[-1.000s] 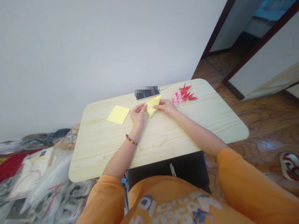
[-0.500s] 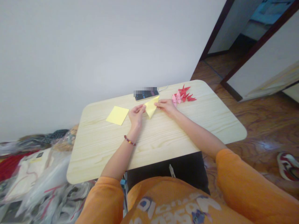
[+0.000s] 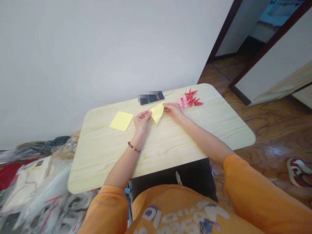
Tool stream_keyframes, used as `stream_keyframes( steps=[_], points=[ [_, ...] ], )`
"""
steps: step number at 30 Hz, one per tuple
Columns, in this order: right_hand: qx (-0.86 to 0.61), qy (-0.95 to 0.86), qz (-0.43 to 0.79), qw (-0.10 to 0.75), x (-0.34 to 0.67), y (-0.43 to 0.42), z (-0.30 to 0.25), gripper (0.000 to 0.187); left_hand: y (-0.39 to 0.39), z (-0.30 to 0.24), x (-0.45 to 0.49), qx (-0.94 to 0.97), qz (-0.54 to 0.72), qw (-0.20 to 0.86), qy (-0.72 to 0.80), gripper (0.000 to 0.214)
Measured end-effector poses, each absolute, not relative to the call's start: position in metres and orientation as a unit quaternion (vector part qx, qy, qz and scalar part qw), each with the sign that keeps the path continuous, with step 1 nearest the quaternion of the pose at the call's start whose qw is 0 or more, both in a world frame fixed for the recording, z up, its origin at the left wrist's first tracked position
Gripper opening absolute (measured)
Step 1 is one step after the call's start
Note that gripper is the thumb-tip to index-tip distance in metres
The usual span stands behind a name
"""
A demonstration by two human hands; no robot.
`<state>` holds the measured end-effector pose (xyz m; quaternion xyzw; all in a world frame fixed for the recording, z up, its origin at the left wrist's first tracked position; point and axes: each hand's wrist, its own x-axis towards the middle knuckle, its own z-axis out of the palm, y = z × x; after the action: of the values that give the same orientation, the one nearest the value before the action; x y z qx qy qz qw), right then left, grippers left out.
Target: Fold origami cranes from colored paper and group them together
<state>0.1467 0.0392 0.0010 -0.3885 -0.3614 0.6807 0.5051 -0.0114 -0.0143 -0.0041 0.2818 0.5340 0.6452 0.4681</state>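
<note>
Between my two hands is a yellow sheet of paper [image 3: 157,113], folded into a triangle with one corner pointing down toward me. My left hand [image 3: 141,119] pinches its left corner between thumb and fingers. At the upper right corner, my right hand [image 3: 172,110] grips the paper with its fingertips. A flat square of yellow paper [image 3: 121,121] lies on the table to the left of my left hand. Just beyond my right hand sit pink folded paper figures [image 3: 183,102] and red folded paper cranes [image 3: 193,98].
A phone [image 3: 152,98] with a white cable lies at the back of the pale wooden table [image 3: 104,162], close to the wall. Bagged clothes [image 3: 36,185] are piled on the left. A red and white shoe [image 3: 299,172] shows on the floor at right.
My right fingers have shifted slightly on the paper's upper right corner. Both hands still hold the folded sheet, and the whole view has drifted a little.
</note>
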Motion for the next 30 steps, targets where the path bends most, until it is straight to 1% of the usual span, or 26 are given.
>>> stream_keyframes(
  steps=[5, 10, 18, 22, 27, 30],
  points=[
    [-0.39, -0.359, 0.665, 0.526, 0.1467, 0.0397, 0.0007, 0.03, -0.0145, -0.0066, -0.0117, 0.287, 0.642, 0.472, 0.532, 0.036],
    [-0.389, -0.307, 0.676, 0.546, 0.1461, 0.0428, -0.0005, 0.026, -0.0154, -0.0047, -0.0103, 0.289, 0.634, 0.472, 0.539, 0.038],
    [-0.381, -0.272, 0.645, 0.604, 0.14, 0.0417, 0.0003, 0.006, -0.016, -0.0052, -0.0083, 0.285, 0.631, 0.482, 0.537, 0.038],
    [-0.385, -0.267, 0.645, 0.603, 0.1398, 0.0405, 0.0029, 0.001, -0.0166, -0.0045, -0.008, 0.281, 0.633, 0.484, 0.536, 0.035],
    [-0.43, -0.238, 0.637, 0.594, 0.1423, 0.0426, 0.0059, 0.011, -0.0166, -0.0036, -0.009, 0.265, 0.641, 0.491, 0.528, 0.032],
    [-0.429, -0.264, 0.637, 0.584, 0.143, 0.0415, 0.0068, 0.014, -0.0155, -0.0048, -0.0099, 0.254, 0.651, 0.485, 0.526, 0.031]
  ],
)
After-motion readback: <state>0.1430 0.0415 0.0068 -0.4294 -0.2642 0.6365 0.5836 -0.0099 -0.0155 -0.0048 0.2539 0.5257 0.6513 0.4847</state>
